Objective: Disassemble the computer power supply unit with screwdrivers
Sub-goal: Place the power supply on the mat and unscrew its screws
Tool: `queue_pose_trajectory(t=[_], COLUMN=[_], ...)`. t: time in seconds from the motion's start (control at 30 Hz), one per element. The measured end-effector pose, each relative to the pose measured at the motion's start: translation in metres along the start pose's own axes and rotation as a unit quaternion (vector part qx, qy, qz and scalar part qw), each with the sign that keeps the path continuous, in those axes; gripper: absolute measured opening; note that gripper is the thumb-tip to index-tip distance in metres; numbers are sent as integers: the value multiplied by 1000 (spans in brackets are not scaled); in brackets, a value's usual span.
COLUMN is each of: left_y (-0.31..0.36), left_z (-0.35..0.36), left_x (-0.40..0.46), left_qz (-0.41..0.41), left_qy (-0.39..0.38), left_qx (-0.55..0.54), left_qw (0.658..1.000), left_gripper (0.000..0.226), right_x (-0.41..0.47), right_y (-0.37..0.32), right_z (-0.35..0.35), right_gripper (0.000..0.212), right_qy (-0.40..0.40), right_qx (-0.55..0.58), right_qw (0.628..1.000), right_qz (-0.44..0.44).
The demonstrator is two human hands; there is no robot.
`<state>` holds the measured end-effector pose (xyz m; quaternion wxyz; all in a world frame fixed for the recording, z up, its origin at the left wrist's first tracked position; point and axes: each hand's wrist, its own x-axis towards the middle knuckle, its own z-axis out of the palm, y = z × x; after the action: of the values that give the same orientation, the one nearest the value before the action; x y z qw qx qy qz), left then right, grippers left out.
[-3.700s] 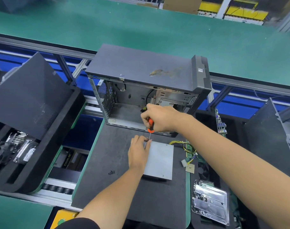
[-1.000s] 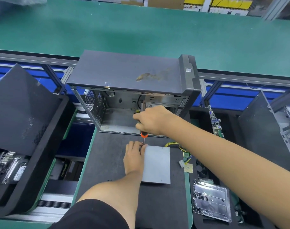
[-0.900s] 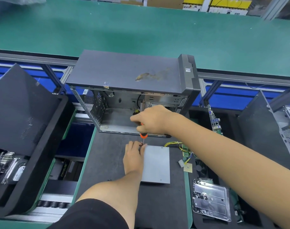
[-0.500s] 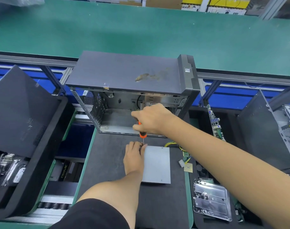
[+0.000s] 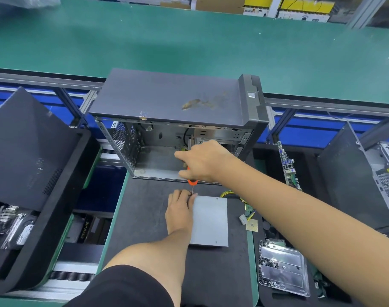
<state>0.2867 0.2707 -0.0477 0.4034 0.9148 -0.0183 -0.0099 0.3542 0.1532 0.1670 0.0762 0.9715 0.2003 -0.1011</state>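
A grey metal power supply unit [image 5: 210, 220] lies flat on the dark mat [image 5: 144, 218], with yellow cables [image 5: 246, 204] trailing from its far right corner. My right hand [image 5: 202, 161] grips an orange-handled screwdriver [image 5: 191, 183] held upright, its tip at the unit's far left corner. My left hand [image 5: 180, 210] rests on the unit's left edge, and its fingertips pinch the screwdriver shaft near the tip.
An open, emptied computer case [image 5: 178, 125] stands just behind the unit. A clear plastic tray [image 5: 282, 271] holding screws lies at the right. Black foam bins with parts [image 5: 23, 196] sit on the left; another case [image 5: 366, 173] stands at the right. A green bench [image 5: 189, 45] lies beyond.
My right hand has turned slightly on the screwdriver handle while staying above the same corner. My left hand and the unit have not moved.
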Motion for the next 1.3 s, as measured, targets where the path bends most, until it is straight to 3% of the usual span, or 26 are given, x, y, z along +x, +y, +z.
queue_pose_trajectory(t=[0.17,0.33,0.5,0.57,0.73,0.93,1.03,1.1,1.2,1.3], left_y=[0,0,-1,-2,-3,-2,-2,-1,-1,-2], left_z=[-1,0,2,2,2,2,1,1,1,2], left_x=[0,0,0,1,0,0,0,0,0,0], left_qz=[3,5,8,5,5,6,4,0,3,8], left_qy=[4,5,13,12,13,8,8,7,10,15], left_qx=[-1,-1,7,8,10,2,1,-3,1,2], left_qw=[1000,1000,1000,1000,1000,1000,1000,1000,1000,1000], left_gripper=[17,18,16,15,16,18,18,19,19,19], right_x=[0,-5,-1,0,-1,-7,-6,-5,-4,-2], right_y=[6,12,11,11,20,17,15,13,10,9], right_z=[1,3,7,7,3,7,5,3,4,5], right_gripper=[4,25,33,32,5,29,32,27,35,26], right_qy=[-29,-52,1,-3,-25,-59,-59,-40,-13,-12], right_qx=[61,200,34,29,110,244,194,109,-10,-10], right_qw=[997,976,999,999,993,967,978,993,1000,1000], right_qz=[-32,-74,9,31,-20,-44,-41,-27,9,-4])
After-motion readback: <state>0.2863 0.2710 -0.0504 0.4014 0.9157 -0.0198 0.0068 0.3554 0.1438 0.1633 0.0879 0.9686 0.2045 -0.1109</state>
